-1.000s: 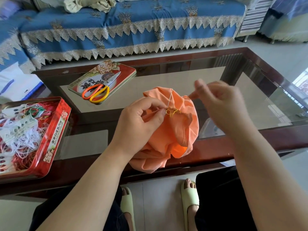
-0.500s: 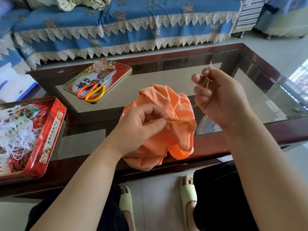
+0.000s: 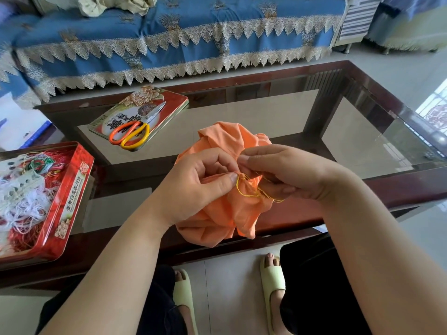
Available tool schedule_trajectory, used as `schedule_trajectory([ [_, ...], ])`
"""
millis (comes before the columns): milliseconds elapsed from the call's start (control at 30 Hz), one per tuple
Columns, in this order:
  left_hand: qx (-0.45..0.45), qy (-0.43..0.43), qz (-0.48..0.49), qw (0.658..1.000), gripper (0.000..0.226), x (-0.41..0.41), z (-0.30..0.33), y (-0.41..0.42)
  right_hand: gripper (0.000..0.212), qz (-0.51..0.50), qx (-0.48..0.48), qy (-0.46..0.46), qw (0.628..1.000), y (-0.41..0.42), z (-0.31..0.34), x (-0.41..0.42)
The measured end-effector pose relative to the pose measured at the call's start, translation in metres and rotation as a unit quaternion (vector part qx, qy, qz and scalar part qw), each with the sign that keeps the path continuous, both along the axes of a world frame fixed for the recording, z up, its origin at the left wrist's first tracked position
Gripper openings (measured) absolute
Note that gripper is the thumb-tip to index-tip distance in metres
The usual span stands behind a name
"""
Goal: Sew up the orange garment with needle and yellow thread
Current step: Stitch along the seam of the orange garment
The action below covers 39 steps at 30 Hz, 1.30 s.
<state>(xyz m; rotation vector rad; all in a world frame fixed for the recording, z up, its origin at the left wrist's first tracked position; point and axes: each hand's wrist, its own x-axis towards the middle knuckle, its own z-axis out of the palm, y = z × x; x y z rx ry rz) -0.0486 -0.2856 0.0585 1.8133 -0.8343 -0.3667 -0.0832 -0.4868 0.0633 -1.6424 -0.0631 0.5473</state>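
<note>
- Head view: the soft, crumpled orange garment point(image 3: 225, 189) is held up in a bunch over the near edge of the shiny glass tabletop point(image 3: 266, 112).
- A fold of the cloth is pinched by the thumb and fingers of the left hand point(image 3: 196, 187).
- The right hand point(image 3: 285, 172) is curled against the cloth, just beside the left thumb. The needle is hidden, so what is gripped cannot be told.
- Thin yellow thread point(image 3: 251, 192) is looped loosely on the cloth under the right hand.
- Scissors point(image 3: 135, 131) with smooth orange and yellow loop handles are laid on a flat red tin lid point(image 3: 169, 97) near the far left corner.
- A red tin box point(image 3: 70, 189), filled with tangled white and red threads, is set at the left edge.
</note>
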Motion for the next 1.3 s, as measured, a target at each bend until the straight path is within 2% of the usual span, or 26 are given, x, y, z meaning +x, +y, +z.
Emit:
schedule_trajectory([
  [133,0.004,-0.021,0.007,1.000,0.010,0.000,-0.001,0.000,0.025,-0.039,0.018,0.010,0.999,-0.005,0.001,0.001],
  [267,0.009,-0.032,0.020,0.999,0.010,0.001,-0.003,0.000,0.025,-0.014,0.102,0.024,0.994,-0.010,0.005,-0.002],
  [467,0.060,-0.064,0.048,0.995,0.006,0.000,-0.008,-0.001,0.022,-0.074,0.155,-0.016,0.985,-0.018,0.007,0.000],
  [600,0.108,-0.128,0.059,0.984,0.005,-0.003,-0.008,-0.005,0.025,-0.108,0.198,0.015,0.974,-0.022,0.004,0.003],
  [733,0.113,-0.161,0.062,0.978,0.006,-0.003,-0.008,-0.007,0.028,-0.143,0.252,0.076,0.954,-0.023,0.001,0.006],
  [867,0.101,-0.117,0.056,0.986,0.008,-0.001,-0.011,-0.006,0.030,-0.174,0.267,0.102,0.942,-0.019,0.002,0.005],
  [1033,0.069,-0.010,0.009,0.998,0.013,-0.002,-0.010,-0.010,0.029,-0.176,0.240,0.103,0.949,-0.015,0.003,0.007],
  [1100,0.080,-0.013,0.013,0.997,0.013,-0.003,-0.009,-0.010,0.029,-0.176,0.230,0.115,0.950,-0.016,0.003,0.007],
  [1200,0.132,-0.124,0.062,0.981,0.006,-0.006,-0.011,-0.009,0.030,-0.175,0.216,0.135,0.951,-0.018,0.004,0.007],
  [1300,0.191,-0.307,0.123,0.924,0.010,-0.006,-0.014,-0.011,0.027,-0.163,0.292,0.184,0.924,-0.014,0.004,0.005],
])
